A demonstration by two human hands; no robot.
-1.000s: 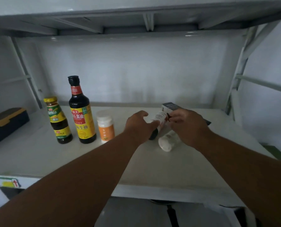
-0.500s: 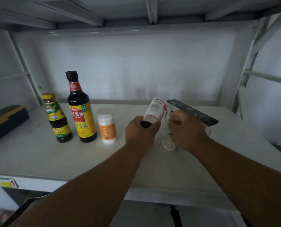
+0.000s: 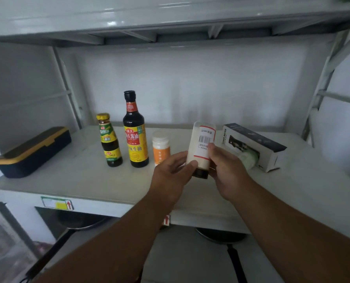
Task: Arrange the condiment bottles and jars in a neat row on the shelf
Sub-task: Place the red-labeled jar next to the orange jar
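Both hands hold a white squeeze bottle (image 3: pixel 202 147) upright on its dark cap, a little above the shelf (image 3: pixel 84 178). My left hand (image 3: pixel 174 170) grips its left side and my right hand (image 3: pixel 225 166) grips its right side over the barcode label. To the left stand three in a row: a small yellow-capped sauce bottle (image 3: pixel 109 140), a tall dark soy sauce bottle (image 3: pixel 135 131) and a small white jar with an orange label (image 3: pixel 160 148). A pale jar (image 3: pixel 249 159) lies on its side behind my right hand.
A dark box (image 3: pixel 253 144) with white sides lies at the right of the shelf. A dark blue case with a yellow trim (image 3: pixel 33 152) sits at the far left. Metal frame posts stand at both sides, and another shelf is close overhead. Dark pans show below.
The white squeeze bottle was lying on the shelf; my left hand lifted it and both hands have turned it upright, cap down. The view has pulled back and shifted.
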